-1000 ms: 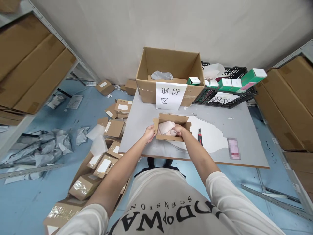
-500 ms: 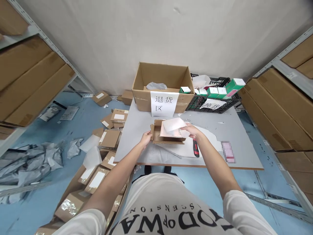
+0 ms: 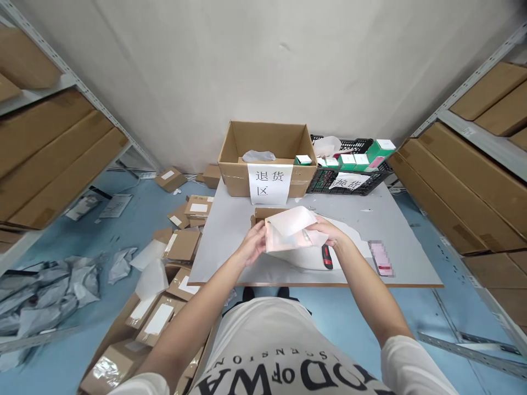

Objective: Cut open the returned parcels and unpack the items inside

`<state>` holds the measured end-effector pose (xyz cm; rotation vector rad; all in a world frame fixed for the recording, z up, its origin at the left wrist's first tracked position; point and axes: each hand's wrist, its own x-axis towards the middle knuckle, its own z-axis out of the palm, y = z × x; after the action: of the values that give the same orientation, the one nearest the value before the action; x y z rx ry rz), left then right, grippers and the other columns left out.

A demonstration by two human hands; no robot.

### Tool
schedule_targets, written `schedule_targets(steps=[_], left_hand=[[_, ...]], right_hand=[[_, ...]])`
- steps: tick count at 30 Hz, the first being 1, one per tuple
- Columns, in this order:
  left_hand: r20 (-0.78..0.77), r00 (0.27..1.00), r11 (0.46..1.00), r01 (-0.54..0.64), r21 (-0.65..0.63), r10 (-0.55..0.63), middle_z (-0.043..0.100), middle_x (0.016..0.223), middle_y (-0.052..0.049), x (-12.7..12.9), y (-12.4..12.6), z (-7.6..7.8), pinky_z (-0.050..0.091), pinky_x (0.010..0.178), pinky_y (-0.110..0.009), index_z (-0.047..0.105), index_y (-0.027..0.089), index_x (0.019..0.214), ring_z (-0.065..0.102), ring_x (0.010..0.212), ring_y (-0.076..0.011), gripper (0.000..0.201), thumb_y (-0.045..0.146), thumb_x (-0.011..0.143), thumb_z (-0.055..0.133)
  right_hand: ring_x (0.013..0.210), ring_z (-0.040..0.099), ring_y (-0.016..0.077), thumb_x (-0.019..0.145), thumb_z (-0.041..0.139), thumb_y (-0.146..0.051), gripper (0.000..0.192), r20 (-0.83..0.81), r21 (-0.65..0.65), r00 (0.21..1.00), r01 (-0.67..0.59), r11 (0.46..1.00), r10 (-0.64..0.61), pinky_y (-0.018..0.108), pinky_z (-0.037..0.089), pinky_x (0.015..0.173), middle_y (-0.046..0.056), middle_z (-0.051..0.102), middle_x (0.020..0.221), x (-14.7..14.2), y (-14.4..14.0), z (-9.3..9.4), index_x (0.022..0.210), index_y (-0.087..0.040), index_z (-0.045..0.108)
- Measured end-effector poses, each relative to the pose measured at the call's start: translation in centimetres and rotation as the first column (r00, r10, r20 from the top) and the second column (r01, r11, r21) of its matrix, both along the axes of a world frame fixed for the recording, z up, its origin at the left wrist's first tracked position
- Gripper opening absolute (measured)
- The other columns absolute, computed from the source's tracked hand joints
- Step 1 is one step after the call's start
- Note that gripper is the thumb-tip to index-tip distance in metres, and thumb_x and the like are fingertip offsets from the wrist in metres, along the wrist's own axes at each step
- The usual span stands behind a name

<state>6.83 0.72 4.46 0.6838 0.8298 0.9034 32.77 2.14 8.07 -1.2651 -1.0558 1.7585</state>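
Both my hands hold a flat pale pink pouch (image 3: 288,233) above the grey table (image 3: 230,219). My left hand (image 3: 253,247) grips its left edge and my right hand (image 3: 329,231) grips its right side. Behind the pouch, a small open cardboard box (image 3: 263,213) sits on the table, mostly hidden by the pouch. A red and black utility knife (image 3: 326,257) lies just below my right hand on a white sheet (image 3: 349,247).
A large open carton (image 3: 265,156) with a paper sign stands at the table's back, beside a black crate (image 3: 349,173) holding green and white boxes. A blurred pink item (image 3: 381,259) lies at right. Small parcels (image 3: 181,247) and grey bags (image 3: 45,291) litter the floor at left. Shelves flank both sides.
My right hand has lifted the pink pouch out of the small box and toward me. My left hand has let go of the box and taken the pouch's left edge.
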Motion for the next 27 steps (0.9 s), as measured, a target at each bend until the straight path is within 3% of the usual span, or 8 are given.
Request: schedule_targets(steps=[2,6,10,15,18,21,24,27], left_hand=[[0.077,0.992,0.995,0.099,-0.027,-0.097,0.066,0.11,-0.012,0.9,-0.8,0.8,0.048,0.088,-0.038,0.057,0.017,0.115,0.062,0.102,-0.0257,0.054,0.031,0.067,0.077],[0.055,0.998,0.996,0.048,-0.079,-0.044,0.068,0.105,-0.012,1.4,-2.0,0.6,0.049,0.087,-0.037,0.061,0.014,0.108,0.065,0.094,-0.0234,0.048,0.021,0.064,0.079],[0.041,0.996,0.992,0.086,-0.092,-0.083,0.068,0.106,-0.013,0.7,-3.2,-0.1,0.049,0.087,-0.038,0.063,0.014,0.108,0.066,0.093,-0.0244,0.047,0.023,0.065,0.079],[0.082,0.972,0.967,0.228,-0.11,-0.22,0.069,0.104,-0.015,0.3,-4.4,-0.5,0.049,0.086,-0.039,0.065,0.012,0.107,0.067,0.092,-0.0262,0.048,0.023,0.063,0.081],[0.138,0.956,0.955,0.276,-0.109,-0.261,0.069,0.103,-0.016,0.1,-5.0,-1.2,0.049,0.086,-0.04,0.064,0.012,0.109,0.067,0.092,-0.0269,0.05,0.024,0.064,0.081],[0.171,0.962,0.967,0.234,-0.101,-0.215,0.068,0.107,-0.016,-0.2,-5.5,-1.8,0.048,0.089,-0.041,0.062,0.013,0.114,0.066,0.096,-0.0277,0.053,0.026,0.066,0.08],[0.159,0.974,0.978,0.181,-0.102,-0.163,0.066,0.111,-0.016,-0.6,-5.5,-2.2,0.047,0.091,-0.042,0.062,0.013,0.114,0.065,0.099,-0.0277,0.053,0.027,0.066,0.079],[0.131,0.981,0.982,0.155,-0.108,-0.14,0.065,0.113,-0.017,-0.8,-5.0,-2.4,0.046,0.093,-0.042,0.063,0.012,0.112,0.064,0.1,-0.0277,0.052,0.027,0.066,0.08]], right_hand=[[0.067,0.063,0.017,0.057,0.074,-0.022,0.035,0.005,-0.027,0.996,-0.092,0.995,0.092,0.026,0.049,0.061,0.005,0.07,0.081,-0.4,0.0,0.3,0.089,-0.013,0.065],[0.064,0.061,0.0154,0.064,0.069,-0.028,0.024,0.197,-0.013,0.949,-0.247,0.969,0.245,0.025,0.046,0.059,0.004,0.069,0.077,-0.4,0.0,1.3,0.084,-0.015,0.067],[0.044,0.047,0.0099,0.066,0.068,-0.026,0.012,0.602,0.07,0.746,-0.404,0.912,0.284,0.021,0.033,0.044,-0.002,0.057,0.05,0.7,0.7,3.4,0.059,-0.016,0.063],[0.044,0.046,0.0097,0.074,0.064,-0.031,0.022,0.769,0.273,0.637,-0.414,0.868,0.061,0.022,0.033,0.046,-0.002,0.053,0.049,1.1,4.1,5.0,0.057,-0.016,0.06],[0.063,0.058,0.0163,0.079,0.061,-0.029,0.015,0.837,0.33,0.535,-0.329,0.885,-0.113,0.025,0.042,0.06,0.004,0.063,0.069,0.8,5.4,3.7,0.081,-0.016,0.066],[0.095,0.057,0.0248,0.076,0.064,-0.024,0.038,0.822,0.511,0.391,-0.185,0.839,-0.414,0.034,0.044,0.081,0.012,0.061,0.106,0.4,4.0,1.6,0.113,-0.017,0.06],[0.095,0.057,0.023,0.081,0.057,-0.024,0.033,0.675,0.663,0.496,-0.083,0.744,-0.546,0.036,0.043,0.086,0.013,0.059,0.11,0.0,0.7,0.0,0.113,-0.018,0.06],[0.076,0.059,0.0188,0.074,0.065,-0.029,0.024,0.601,0.511,0.755,-0.11,0.853,-0.262,0.032,0.048,0.074,0.008,0.065,0.092,-0.6,-1.9,-0.8,0.095,-0.019,0.068]])
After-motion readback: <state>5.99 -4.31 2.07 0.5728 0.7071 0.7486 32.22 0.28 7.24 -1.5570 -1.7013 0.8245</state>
